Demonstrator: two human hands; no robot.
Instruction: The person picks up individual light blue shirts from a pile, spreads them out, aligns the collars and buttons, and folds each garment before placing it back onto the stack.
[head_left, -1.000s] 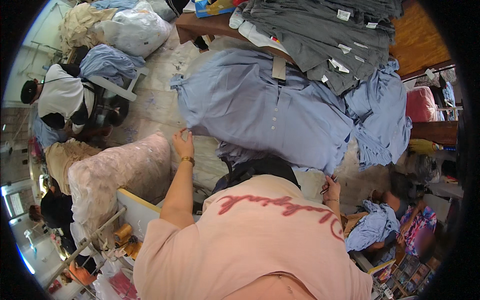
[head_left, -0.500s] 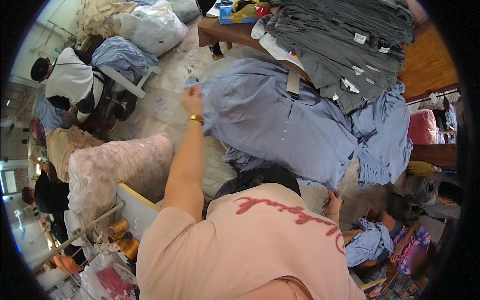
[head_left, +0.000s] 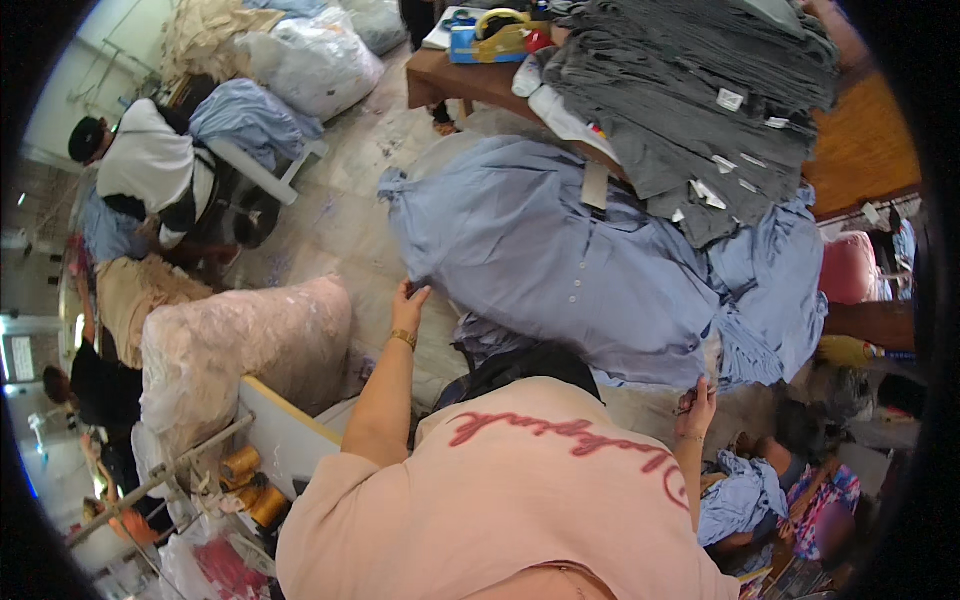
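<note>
A light blue buttoned garment lies spread out in front of me, with small white buttons down its middle and a tan tag near its upper edge. At its lower left edge, my left hand pinches the cloth between thumb and fingers. My right hand is at the lower right edge, fingers closed around a small dark tool that is too small to make out clearly. Whether those fingers also grip the cloth cannot be seen.
A tall pile of dark grey garments with white tags covers the table beyond. More blue garments hang at the right. A pink-white wrapped bundle stands left, near thread cones. Co-workers sit at the left and lower right.
My left hand has come down from the garment's upper left corner to its lower left edge. The right hand has shifted slightly right along the near edge.
</note>
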